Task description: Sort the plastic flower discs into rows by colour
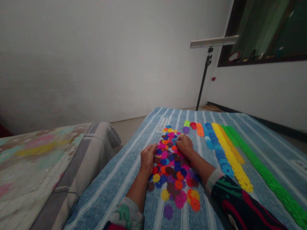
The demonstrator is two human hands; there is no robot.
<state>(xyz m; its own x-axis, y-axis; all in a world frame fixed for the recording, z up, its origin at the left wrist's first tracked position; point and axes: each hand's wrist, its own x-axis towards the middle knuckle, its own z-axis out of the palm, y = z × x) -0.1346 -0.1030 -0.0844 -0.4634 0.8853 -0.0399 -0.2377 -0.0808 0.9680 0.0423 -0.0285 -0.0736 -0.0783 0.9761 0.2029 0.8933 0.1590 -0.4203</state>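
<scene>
A heap of small flat plastic flower discs (172, 172) in many colours lies on a blue striped cloth (124, 179). My left hand (147, 157) rests at the heap's left edge, fingers curled onto the discs. My right hand (184, 143) sits at the heap's far right side, fingers bent and pinched among the discs; what they hold is hidden. To the right, discs lie sorted in rows by colour: green (263, 174), yellow (233, 159), blue (216, 147), orange (200, 129), with small red (193, 125), purple (186, 130) and light green (186, 123) groups.
A bed or cushion with a pale patterned cover (35, 166) lies to the left. A black light stand (203, 80) with a bar lamp stands at the back by the white wall. A dark-framed window (263, 32) is at the upper right.
</scene>
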